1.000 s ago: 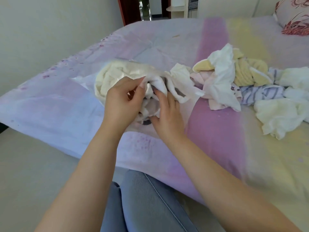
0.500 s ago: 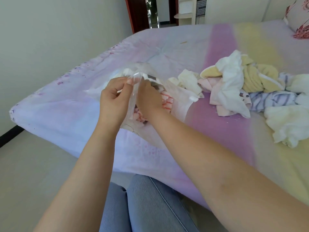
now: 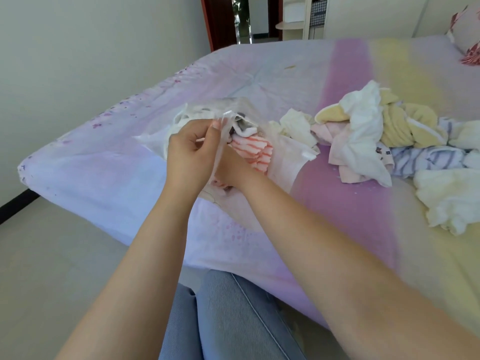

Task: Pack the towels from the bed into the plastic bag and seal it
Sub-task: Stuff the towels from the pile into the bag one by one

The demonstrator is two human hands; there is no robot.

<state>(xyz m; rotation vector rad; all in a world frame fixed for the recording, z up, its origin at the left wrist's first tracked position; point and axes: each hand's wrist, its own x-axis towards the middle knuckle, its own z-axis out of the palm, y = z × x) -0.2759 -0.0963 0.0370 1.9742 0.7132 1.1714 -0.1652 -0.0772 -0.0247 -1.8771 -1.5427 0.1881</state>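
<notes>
One plastic bag (image 3: 283, 162) sits near the bed's (image 3: 259, 74) left edge, one pink-striped towel (image 3: 253, 152) showing inside; two hands work there (loose towels (image 3: 363, 141) too tangled to count).

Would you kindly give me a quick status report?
Left hand pinching clear plastic bag open. Right hand inside, pushing pink striped towel. Loose towel pile unpacked.

Both forearms are bare to the frame edge; no sleeves, watch, rings or bracelets are visible. The left hand (image 3: 191, 154) and right hand (image 3: 233, 170) are ungloved, with short unpainted nails. The legs wear blue-grey denim jeans (image 3: 233, 318) with a stitched seam.
</notes>
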